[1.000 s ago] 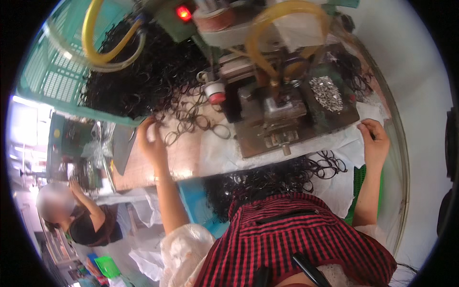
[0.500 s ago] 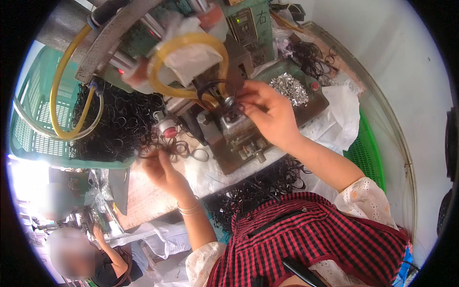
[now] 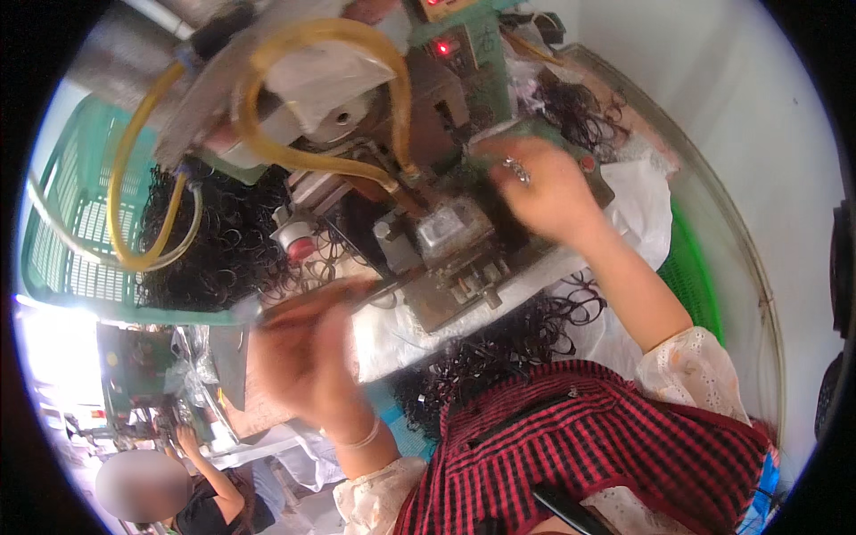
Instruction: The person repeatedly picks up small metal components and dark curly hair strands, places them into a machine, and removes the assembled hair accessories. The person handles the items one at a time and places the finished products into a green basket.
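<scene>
Got blurred bare right hand [image 3: 548,192] at small shiny silver metal pieces [image 3: 517,171], blurred bare left hand [image 3: 308,361] near thin black rings [image 3: 312,275]. Can't tell either grip.

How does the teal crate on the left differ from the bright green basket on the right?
Colour: the teal crate is bluish and dull, the green basket vivid. Contents: the crate holds a heap of black bands; the basket's contents cannot be seen. View: much of the crate shows, while white sheeting partly hides the basket. Both have perforated sides.
</scene>
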Motion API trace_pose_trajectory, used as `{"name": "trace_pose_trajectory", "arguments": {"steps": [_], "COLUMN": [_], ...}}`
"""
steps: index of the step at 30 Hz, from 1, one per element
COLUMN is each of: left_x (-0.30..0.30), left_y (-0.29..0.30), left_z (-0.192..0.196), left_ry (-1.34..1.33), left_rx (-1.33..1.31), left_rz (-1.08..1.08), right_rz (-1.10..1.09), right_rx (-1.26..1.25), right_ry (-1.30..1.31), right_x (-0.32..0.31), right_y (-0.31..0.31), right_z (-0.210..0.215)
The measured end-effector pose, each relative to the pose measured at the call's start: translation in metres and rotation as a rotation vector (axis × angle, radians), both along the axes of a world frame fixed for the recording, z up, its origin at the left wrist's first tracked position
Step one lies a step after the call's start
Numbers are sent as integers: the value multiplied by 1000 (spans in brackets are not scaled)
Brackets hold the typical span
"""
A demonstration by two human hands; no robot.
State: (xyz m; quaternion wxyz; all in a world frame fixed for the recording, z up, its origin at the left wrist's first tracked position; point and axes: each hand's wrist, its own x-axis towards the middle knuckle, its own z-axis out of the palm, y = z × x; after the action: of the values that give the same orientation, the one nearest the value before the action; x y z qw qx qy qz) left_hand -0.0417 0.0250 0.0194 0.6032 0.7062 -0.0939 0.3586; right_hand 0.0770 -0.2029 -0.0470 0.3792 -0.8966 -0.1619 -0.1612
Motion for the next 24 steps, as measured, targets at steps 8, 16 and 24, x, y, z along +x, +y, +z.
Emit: {"name": "trace_pose_trajectory", "arguments": {"steps": [8, 16, 24], "left_x": [49, 52, 27], "left_y": [-31, -46, -24], "left_z": [-14, -4, -32], "left_ry": [101, 77, -43], "left_rx": [192, 333, 341], "left_rz": [-41, 58, 150], "right_rz": [-213, -302, -206], "right_rx": [-156, -139, -421], "right_ry": [-251, -251, -212], "right_x": [39, 34, 43], "right_y": [-38, -39, -23], "right_z": [-91, -86, -94]}}
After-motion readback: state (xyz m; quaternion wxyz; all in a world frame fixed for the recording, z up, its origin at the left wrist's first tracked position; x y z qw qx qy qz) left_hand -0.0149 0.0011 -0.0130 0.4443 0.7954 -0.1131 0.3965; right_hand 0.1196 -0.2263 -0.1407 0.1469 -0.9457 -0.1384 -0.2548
